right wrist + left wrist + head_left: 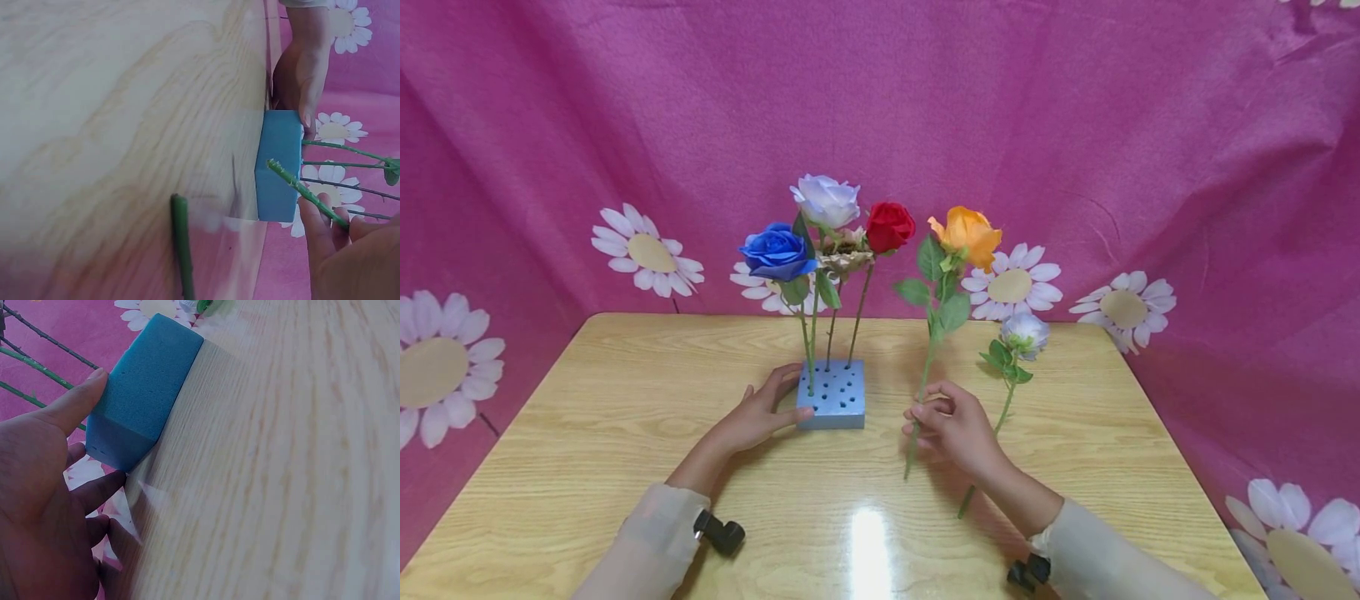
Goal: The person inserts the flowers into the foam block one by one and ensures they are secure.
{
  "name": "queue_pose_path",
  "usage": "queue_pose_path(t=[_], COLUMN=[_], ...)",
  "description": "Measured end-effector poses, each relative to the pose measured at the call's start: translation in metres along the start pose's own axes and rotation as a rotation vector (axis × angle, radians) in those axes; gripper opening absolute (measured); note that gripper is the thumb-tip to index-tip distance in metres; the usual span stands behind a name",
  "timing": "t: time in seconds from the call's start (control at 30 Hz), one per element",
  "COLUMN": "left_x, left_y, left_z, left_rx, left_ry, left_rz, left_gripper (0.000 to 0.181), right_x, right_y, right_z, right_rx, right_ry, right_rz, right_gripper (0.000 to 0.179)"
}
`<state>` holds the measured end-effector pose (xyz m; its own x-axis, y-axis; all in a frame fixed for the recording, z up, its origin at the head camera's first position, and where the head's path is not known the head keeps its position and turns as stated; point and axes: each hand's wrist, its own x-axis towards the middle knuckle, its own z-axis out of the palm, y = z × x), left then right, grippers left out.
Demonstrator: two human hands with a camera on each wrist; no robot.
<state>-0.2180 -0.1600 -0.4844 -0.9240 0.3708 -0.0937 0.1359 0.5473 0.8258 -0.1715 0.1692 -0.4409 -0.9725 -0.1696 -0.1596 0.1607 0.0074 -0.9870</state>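
My left hand (760,417) touches the left side of a light-blue foam block (831,422), thumb resting at the top edge of its front corner and fingers extended along the side. The block's top is dotted with holes. Standing in it are a blue rose (777,252), a pale white rose (825,202), a red rose (890,227) and a beige, dried-looking flower (846,254). My right hand (955,429) pinches the green stem of an orange rose (970,235), held upright right of the block. In the right wrist view, the cut stem end (284,174) overlaps the block.
A pale lilac-white rose (1025,333) lies on the wooden table (625,392) to the right, its stem passing behind my right hand. Pink cloth (880,100) with large printed daisies hangs around the back and sides.
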Motion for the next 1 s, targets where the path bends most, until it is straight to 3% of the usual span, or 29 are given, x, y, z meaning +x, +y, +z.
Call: queue_pose_path(t=[0.3,0.7,1.0], left_x=[-0.001,-0.001,0.0], left_y=[0.0,0.001,0.001], left_z=[0.0,0.001,0.001], left_rx=[0.002,0.004,0.003], left_ry=[-0.001,0.002,0.005], left_rz=[0.005,-0.006,-0.001], left_gripper=[0.084,0.089,0.088], right_x=[0.005,0.011,0.018], right_y=[-0.008,-0.017,-0.023], right_z=[0.013,0.033,0.042], right_rx=[-0.062,-0.046,-0.041], right_ry=[0.021,0.032,0.05], right_rz=[-0.089,-0.176,-0.294], right_gripper=[0.014,0.006,0.007])
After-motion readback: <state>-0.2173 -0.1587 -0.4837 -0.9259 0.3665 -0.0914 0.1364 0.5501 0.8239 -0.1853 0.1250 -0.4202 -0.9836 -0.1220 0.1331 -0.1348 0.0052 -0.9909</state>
